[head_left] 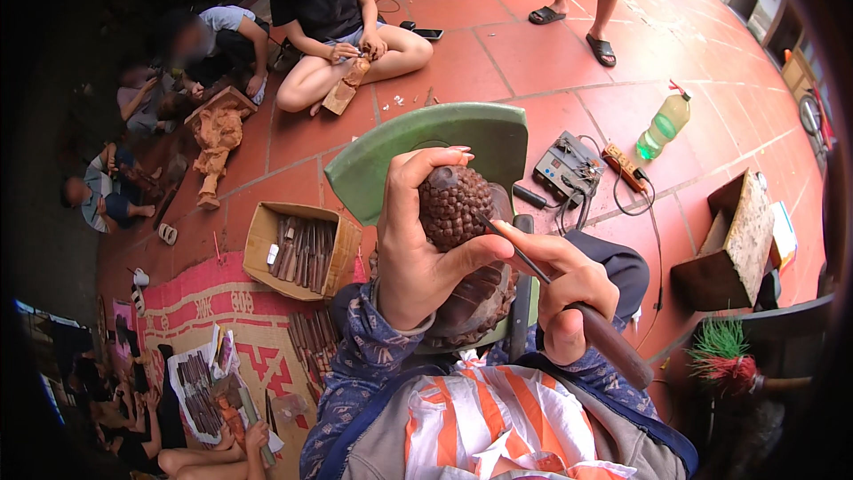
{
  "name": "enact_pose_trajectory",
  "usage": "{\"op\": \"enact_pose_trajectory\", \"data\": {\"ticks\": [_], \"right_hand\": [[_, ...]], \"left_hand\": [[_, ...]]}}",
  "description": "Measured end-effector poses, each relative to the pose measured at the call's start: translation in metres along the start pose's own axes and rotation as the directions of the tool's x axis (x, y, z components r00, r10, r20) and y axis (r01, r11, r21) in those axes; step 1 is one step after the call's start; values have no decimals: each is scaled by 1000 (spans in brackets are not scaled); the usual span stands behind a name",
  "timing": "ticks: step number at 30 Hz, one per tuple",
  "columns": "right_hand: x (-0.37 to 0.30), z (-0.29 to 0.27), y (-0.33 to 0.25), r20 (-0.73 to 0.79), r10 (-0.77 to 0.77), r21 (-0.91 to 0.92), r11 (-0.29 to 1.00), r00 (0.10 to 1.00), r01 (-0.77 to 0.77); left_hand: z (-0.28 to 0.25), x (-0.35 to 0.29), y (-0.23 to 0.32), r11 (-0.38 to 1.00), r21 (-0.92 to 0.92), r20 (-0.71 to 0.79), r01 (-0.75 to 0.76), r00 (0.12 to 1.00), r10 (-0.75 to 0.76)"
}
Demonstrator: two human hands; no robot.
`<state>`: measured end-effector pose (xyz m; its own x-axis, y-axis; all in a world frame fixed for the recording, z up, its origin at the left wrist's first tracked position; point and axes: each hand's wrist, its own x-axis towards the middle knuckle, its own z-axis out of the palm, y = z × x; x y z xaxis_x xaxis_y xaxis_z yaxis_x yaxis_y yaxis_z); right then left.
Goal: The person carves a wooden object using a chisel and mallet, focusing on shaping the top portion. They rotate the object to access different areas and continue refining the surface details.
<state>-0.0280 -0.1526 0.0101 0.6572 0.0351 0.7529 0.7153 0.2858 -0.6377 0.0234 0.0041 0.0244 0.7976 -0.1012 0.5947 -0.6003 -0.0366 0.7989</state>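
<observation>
A dark brown wood carving (453, 206) stands upright before me, its rounded top covered in small knobs like curls. My left hand (425, 244) is wrapped round the side of this top, thumb stretched across its front. In my right hand (560, 280) is a carving chisel (613, 347) with a brown wooden handle and a thin dark blade. The blade's tip touches the knobs, close to my left thumb. Lower parts of the carving are partly hidden by my hands. Behind it is a green plastic chair (435, 129).
A box of chisels (302, 253) is at left, with more chisels (200, 391) on a patterned mat (213, 298). At right are a grey control box (569, 169), a power strip (625, 166), cables, a green bottle (664, 124) and a brush (733, 360). Other people carve nearby; one stands.
</observation>
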Motion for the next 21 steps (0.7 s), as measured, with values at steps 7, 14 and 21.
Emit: {"op": "enact_pose_trajectory", "data": {"ticks": [7,14,21], "right_hand": [[1,-1,1,15,-26,13,1000,1000,25],[1,1,1,1,-30,46,998,1000,30],[0,1,2,-48,21,101,995,999,-16]], "left_hand": [[0,0,0,1000,5,13,-11,1000,11],[0,0,0,1000,17,20,-15,1000,15],[-6,0,-6,984,160,77,-83,994,72]]}}
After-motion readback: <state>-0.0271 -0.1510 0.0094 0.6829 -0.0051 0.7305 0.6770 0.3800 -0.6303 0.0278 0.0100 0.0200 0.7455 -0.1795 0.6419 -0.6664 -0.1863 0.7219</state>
